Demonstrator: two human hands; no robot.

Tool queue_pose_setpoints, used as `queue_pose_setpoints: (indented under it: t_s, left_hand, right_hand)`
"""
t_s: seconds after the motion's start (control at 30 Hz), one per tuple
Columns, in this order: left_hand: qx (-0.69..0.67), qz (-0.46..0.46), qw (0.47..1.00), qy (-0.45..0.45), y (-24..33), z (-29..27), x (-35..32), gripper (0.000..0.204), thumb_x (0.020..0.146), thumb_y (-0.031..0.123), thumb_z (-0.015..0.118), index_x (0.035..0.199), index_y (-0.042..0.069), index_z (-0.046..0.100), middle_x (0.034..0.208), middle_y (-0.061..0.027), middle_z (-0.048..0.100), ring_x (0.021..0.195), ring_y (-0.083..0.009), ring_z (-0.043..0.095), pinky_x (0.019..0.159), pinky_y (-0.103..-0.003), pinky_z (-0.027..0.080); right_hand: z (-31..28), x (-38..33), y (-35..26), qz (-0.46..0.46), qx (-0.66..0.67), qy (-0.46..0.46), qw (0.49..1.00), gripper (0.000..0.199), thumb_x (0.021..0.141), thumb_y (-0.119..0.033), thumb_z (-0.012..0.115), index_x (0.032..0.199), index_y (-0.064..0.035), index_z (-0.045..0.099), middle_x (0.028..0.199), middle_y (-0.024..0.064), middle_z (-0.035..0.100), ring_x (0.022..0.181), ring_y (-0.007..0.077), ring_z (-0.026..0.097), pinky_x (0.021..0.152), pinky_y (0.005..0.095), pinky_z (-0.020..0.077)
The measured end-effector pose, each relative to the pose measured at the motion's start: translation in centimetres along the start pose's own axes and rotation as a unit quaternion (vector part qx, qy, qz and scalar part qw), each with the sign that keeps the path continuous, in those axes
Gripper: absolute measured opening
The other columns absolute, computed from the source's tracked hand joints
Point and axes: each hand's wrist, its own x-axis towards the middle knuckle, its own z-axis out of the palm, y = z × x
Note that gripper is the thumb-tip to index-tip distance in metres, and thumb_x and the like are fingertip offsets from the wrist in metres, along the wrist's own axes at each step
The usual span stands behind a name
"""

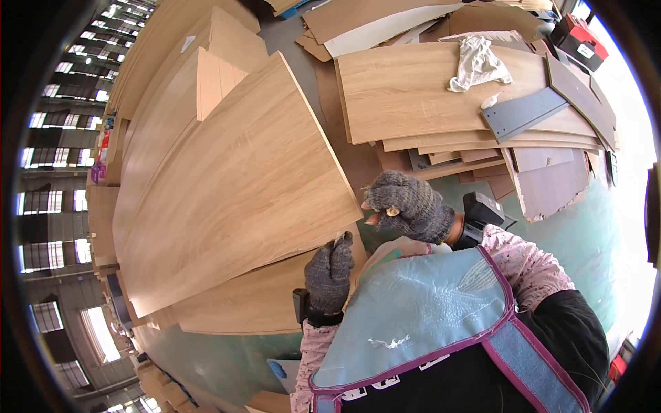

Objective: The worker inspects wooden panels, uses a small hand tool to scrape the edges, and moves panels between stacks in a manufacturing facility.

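A large wood-grain panel (234, 179) slants across the left, its near right corner between my two hands. My left hand (328, 279), in a grey knit glove, is closed at the panel's lower edge, just left of that corner. My right hand (410, 206), in a matching glove with bare fingertips, curls beside the corner on the right. Its fingers are drawn together, and what they hold, if anything, is too small to make out. Another wood-grain panel (248, 303) lies beneath the first.
More wood-grain boards (413, 89) are stacked at the far right, with a white cloth (478, 65) and a dark grey drilled strip (527, 113) on top. Flattened cardboard (385, 24) lies behind. A red and black toolbox (580, 43) stands at the far right. The floor (227, 368) is green.
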Motion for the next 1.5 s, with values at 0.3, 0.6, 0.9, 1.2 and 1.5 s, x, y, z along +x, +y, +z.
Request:
queue_pose_setpoints:
  t_s: [0.3, 0.6, 0.9, 1.2, 1.5]
  left_hand:
    - [-0.033, -0.017, 0.999, 0.009, -0.7, 0.5, -0.4, 0.022, 0.089, 0.013, 0.053, 0.103, 0.002, 0.065, 0.069, -0.0110, 0.061, 0.060, -0.0164, 0.058, 0.058, -0.030, 0.046]
    - [-0.027, 0.012, 0.999, 0.024, -0.9, 1.0, -0.4, 0.019, 0.088, 0.013, 0.055, 0.100, 0.001, 0.064, 0.072, -0.0135, 0.062, 0.063, -0.0222, 0.060, 0.058, -0.031, 0.047]
    - [-0.032, -0.008, 0.999, 0.011, 0.1, 1.4, 0.2, 0.018, 0.088, 0.016, 0.058, 0.095, 0.002, 0.065, 0.066, -0.0103, 0.061, 0.059, -0.0179, 0.059, 0.057, -0.030, 0.047]
    - [-0.024, -0.006, 1.000, 0.013, 0.1, 1.3, 0.3, 0.016, 0.088, 0.015, 0.058, 0.093, 0.002, 0.065, 0.068, -0.0109, 0.062, 0.061, -0.0195, 0.059, 0.058, -0.031, 0.047]
    - [-0.021, -0.007, 1.000, 0.006, 0.9, 0.9, 0.3, 0.020, 0.089, 0.016, 0.056, 0.097, -0.001, 0.063, 0.076, -0.0131, 0.064, 0.066, -0.0201, 0.061, 0.062, -0.030, 0.048]
  right_hand:
    - [-0.5, 1.7, 0.8, -0.061, -0.016, -0.080, 0.995, 0.026, 0.071, -0.011, 0.069, 0.096, -0.0081, 0.061, 0.084, 0.0103, 0.057, 0.079, 0.0279, 0.060, 0.066, 0.0355, 0.0499]
    - [-2.3, 4.0, -0.1, -0.093, -0.075, -0.203, 0.972, 0.027, 0.074, -0.011, 0.065, 0.101, -0.0074, 0.062, 0.093, 0.0113, 0.056, 0.082, 0.0287, 0.060, 0.069, 0.0362, 0.0508]
    - [-3.2, 5.3, -0.1, -0.095, -0.107, -0.248, 0.958, 0.027, 0.074, -0.011, 0.064, 0.101, -0.0070, 0.060, 0.086, 0.0113, 0.056, 0.081, 0.0307, 0.058, 0.067, 0.0377, 0.0480]
    - [-4.1, 4.6, -0.1, 0.124, 0.073, -0.095, 0.985, 0.018, 0.081, -0.011, 0.064, 0.096, -0.0023, 0.058, 0.087, 0.0122, 0.058, 0.080, 0.0268, 0.059, 0.072, 0.0349, 0.0470]
    - [-2.3, 0.8, 0.7, 0.091, 0.072, -0.061, 0.991, 0.020, 0.079, -0.009, 0.066, 0.097, -0.0025, 0.060, 0.088, 0.0136, 0.061, 0.083, 0.0301, 0.060, 0.071, 0.0373, 0.0474]
